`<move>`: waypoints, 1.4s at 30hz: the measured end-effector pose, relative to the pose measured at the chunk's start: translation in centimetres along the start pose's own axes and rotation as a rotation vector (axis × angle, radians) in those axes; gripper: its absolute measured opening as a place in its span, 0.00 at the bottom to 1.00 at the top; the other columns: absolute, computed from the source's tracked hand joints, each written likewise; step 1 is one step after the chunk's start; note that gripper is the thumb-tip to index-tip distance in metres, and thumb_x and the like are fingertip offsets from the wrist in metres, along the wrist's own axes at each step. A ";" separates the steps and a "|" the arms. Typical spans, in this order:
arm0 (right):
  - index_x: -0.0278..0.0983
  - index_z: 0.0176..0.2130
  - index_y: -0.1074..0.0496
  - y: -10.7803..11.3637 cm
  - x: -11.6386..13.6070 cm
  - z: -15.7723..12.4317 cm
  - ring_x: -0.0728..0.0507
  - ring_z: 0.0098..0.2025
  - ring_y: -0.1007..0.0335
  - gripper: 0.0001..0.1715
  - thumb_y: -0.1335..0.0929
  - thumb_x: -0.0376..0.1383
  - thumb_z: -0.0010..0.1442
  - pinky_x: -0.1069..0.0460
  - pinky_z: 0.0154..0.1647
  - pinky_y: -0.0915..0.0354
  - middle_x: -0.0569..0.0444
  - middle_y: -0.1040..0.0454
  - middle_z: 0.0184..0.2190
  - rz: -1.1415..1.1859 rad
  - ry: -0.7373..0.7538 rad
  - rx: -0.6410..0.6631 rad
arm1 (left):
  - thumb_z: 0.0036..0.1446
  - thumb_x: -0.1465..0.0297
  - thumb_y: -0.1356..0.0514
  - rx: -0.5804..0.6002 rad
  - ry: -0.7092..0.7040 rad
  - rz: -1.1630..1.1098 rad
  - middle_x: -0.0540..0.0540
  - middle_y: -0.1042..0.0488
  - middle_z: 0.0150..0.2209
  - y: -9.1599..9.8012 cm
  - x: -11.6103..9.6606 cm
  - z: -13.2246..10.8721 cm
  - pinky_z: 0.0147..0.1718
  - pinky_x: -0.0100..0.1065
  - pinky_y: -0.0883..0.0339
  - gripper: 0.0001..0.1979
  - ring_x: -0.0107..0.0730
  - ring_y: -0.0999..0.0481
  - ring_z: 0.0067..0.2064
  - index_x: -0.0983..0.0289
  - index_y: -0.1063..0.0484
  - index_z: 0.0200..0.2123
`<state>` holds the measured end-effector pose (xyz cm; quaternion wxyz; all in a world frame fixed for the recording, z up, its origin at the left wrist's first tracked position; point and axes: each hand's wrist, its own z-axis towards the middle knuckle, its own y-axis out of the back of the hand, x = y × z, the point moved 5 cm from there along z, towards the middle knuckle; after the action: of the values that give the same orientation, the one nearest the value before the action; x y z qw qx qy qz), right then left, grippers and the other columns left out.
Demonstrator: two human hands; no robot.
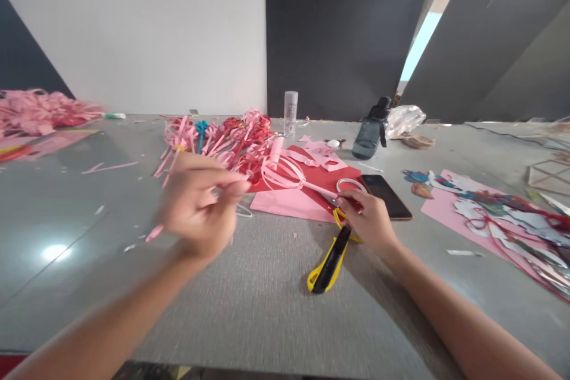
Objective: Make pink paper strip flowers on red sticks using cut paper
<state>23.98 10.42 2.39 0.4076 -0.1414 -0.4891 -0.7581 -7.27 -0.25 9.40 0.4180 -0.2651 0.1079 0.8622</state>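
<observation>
My right hand (pixel 369 217) pinches the stem of a pink paper-strip flower (pixel 285 172), whose looped strips point left. My left hand (pixel 200 205), blurred by motion, is closed in a pinch left of the loops. A tiny pale bit shows at its fingertips, too small to name. Just below my right hand lies a yellow-and-black handled tool (pixel 329 264), partly covered by the fingers. A white ring (pixel 351 184) sits behind that hand. Under the flower are red paper (pixel 332 178) and pink paper (pixel 294 205).
Curled pink and red paper strips (pixel 231 136) are heaped behind my left hand, with another pink heap (pixel 40 110) far left. A clear cylinder (pixel 290 113), a dark bottle (pixel 369 133) and a phone (pixel 386 196) stand or lie beyond. Paper cutouts (pixel 499 214) cover the right side.
</observation>
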 end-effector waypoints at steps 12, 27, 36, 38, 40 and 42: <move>0.40 0.39 0.19 0.4 -0.9 0.1 0.40 0.38 0.23 0.13 0.32 0.43 0.62 0.47 0.39 0.33 0.49 0.17 0.40 0.021 -0.030 -0.050 | 0.62 0.57 0.35 0.149 0.528 -0.121 0.51 0.30 0.27 -3.4 8.4 -4.0 0.29 0.31 0.40 0.13 0.30 0.33 0.29 0.61 0.23 0.35; 0.37 0.28 0.24 0.2 -0.9 -0.2 0.45 0.26 0.32 0.22 0.34 0.49 0.64 0.51 0.27 0.36 0.52 0.24 0.25 0.170 -0.150 -0.080 | 0.57 0.58 0.33 0.144 0.737 -0.289 0.48 0.35 0.24 -4.2 8.9 -4.9 0.24 0.30 0.45 0.13 0.26 0.37 0.25 0.62 0.26 0.33; 0.37 0.33 0.23 -0.3 -1.1 -0.1 0.46 0.27 0.32 0.21 0.29 0.52 0.60 0.51 0.26 0.34 0.52 0.25 0.28 0.323 -0.189 -0.065 | 0.57 0.60 0.32 0.153 0.743 -0.331 0.47 0.35 0.23 -4.4 8.6 -4.9 0.23 0.30 0.45 0.11 0.25 0.37 0.24 0.62 0.26 0.33; 0.36 0.29 0.24 -0.2 -0.6 -0.1 0.48 0.24 0.35 0.26 0.32 0.56 0.62 0.52 0.23 0.36 0.53 0.28 0.24 0.348 -0.198 -0.042 | 0.56 0.60 0.32 0.150 0.748 -0.336 0.47 0.35 0.22 -4.4 8.6 -4.9 0.23 0.30 0.45 0.11 0.25 0.37 0.24 0.62 0.25 0.33; 0.36 0.28 0.25 -0.2 -0.1 -0.2 0.49 0.22 0.38 0.30 0.33 0.58 0.63 0.53 0.21 0.39 0.55 0.31 0.22 0.366 -0.205 -0.023 | 0.57 0.61 0.32 0.148 0.755 -0.341 0.47 0.35 0.22 -4.4 8.5 -4.9 0.23 0.29 0.44 0.11 0.24 0.37 0.24 0.62 0.25 0.33; 0.36 0.30 0.23 -0.3 0.2 -0.3 0.50 0.20 0.41 0.30 0.32 0.60 0.62 0.53 0.19 0.41 0.58 0.35 0.20 0.394 -0.220 -0.002 | 0.57 0.60 0.32 0.148 0.769 -0.345 0.47 0.35 0.23 -4.4 8.5 -4.9 0.23 0.28 0.43 0.11 0.24 0.37 0.24 0.62 0.25 0.33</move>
<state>23.67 10.17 2.17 0.4919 -0.3162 -0.4928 -0.6444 -6.39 6.18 0.77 0.5035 -0.5506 0.2717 0.6078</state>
